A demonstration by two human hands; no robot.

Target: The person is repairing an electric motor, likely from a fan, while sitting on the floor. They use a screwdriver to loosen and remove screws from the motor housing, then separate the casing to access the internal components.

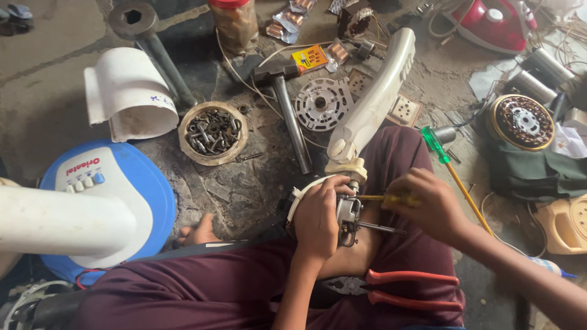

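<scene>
Item held: a small fan motor (348, 214) with projecting shaft, resting on the person's lap over maroon trousers (232, 287). The left hand (317, 217) was clenched around the motor body, gripping it from the near side. The right hand (431, 205) was closed on a yellow-handled screwdriver (391, 199), its tip set against the motor just beside the left hand's fingers. A white curved fan housing arm (376, 101) rose from the motor, away from both hands. Below the right hand, on the thigh, lay red-handled pliers (409, 287). Just beyond the right hand lay a green-handled screwdriver (449, 168) on the floor. Beyond the left hand: a hammer (287, 110), a round white perforated plate (323, 104), and a shallow round bowl of screws and nuts (213, 132). Further to the left of the left hand: a white curved plastic cover (128, 91) and a blue and white fan base (113, 195) with buttons. Well off to the right of the right hand: a wound copper stator (521, 121) and a red clothes iron (492, 21).
</scene>
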